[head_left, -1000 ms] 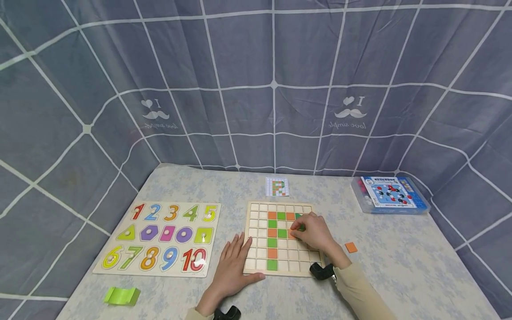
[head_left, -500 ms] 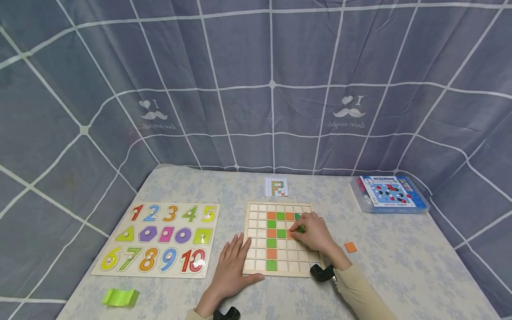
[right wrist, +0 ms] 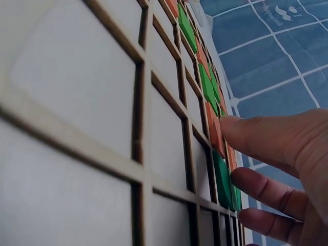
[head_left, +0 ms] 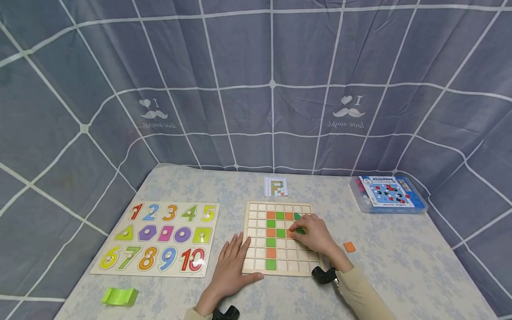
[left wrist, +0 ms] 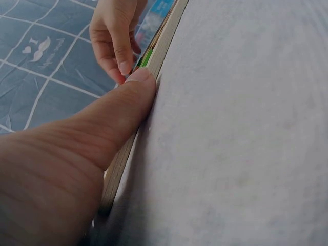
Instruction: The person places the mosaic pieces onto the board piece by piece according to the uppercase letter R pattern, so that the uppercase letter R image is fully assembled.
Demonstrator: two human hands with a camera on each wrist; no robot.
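Observation:
A wooden grid board point(head_left: 294, 254) lies on the table with orange and green square tiles in several cells. My left hand point(head_left: 231, 271) rests at its near left corner, fingers straight along the left side, thumb against the front edge. On the board's right half, my right hand point(head_left: 315, 233) has thumb and index fingertips together on an orange tile point(head_left: 289, 233). In the right wrist view, that orange tile point(right wrist: 213, 130) sits at the thumb tip beside a dark green piece point(right wrist: 222, 179); the index fingertip is hidden. Another green piece point(head_left: 297, 216) lies partly behind the hand.
A loose orange tile point(head_left: 350, 246) lies right of the board. Behind the board is a small pattern card point(head_left: 276, 186). A number-and-shape puzzle point(head_left: 160, 242) and a green block point(head_left: 120, 297) are at left. A plastic box point(head_left: 388, 194) stands back right.
Hardly anything differs: both hands keep their places on the board, and the right fingertips stay at the same orange tile. The whole view shifts slightly.

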